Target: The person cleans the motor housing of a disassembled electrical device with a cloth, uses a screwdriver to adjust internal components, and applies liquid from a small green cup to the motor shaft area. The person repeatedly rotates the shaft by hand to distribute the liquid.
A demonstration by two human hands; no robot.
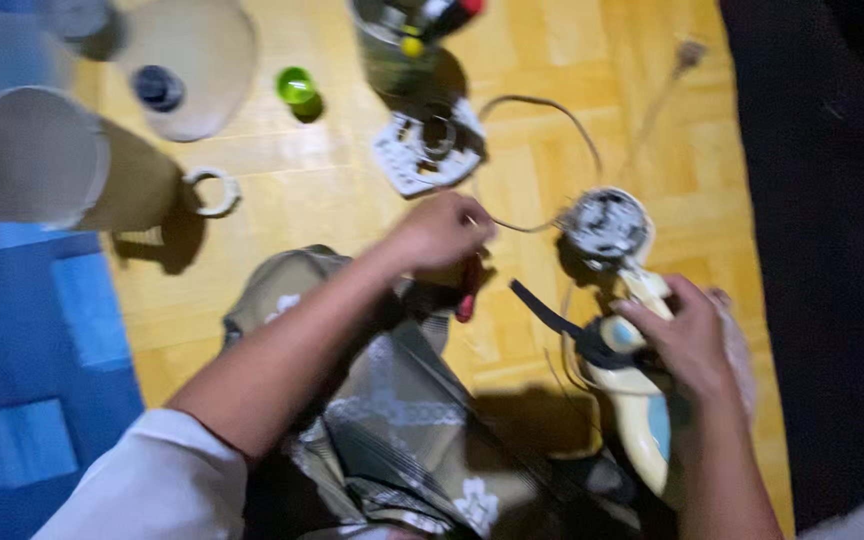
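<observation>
Parquet floor (572, 90) lies under us, with a blue mat (22, 340) at the left edge. Our left hand (439, 232) reaches forward, forearm stretched over a patterned cloth (392, 410), its grip pinched on a thin wire (527, 105) that loops to a round motor (607, 224); a red-handled tool (468, 290) sits just beneath it. Our right hand (689, 340) curls, wrist bent, closed around a cream appliance body (642, 420) below the motor. A white round plate (427, 150) lies farther off.
</observation>
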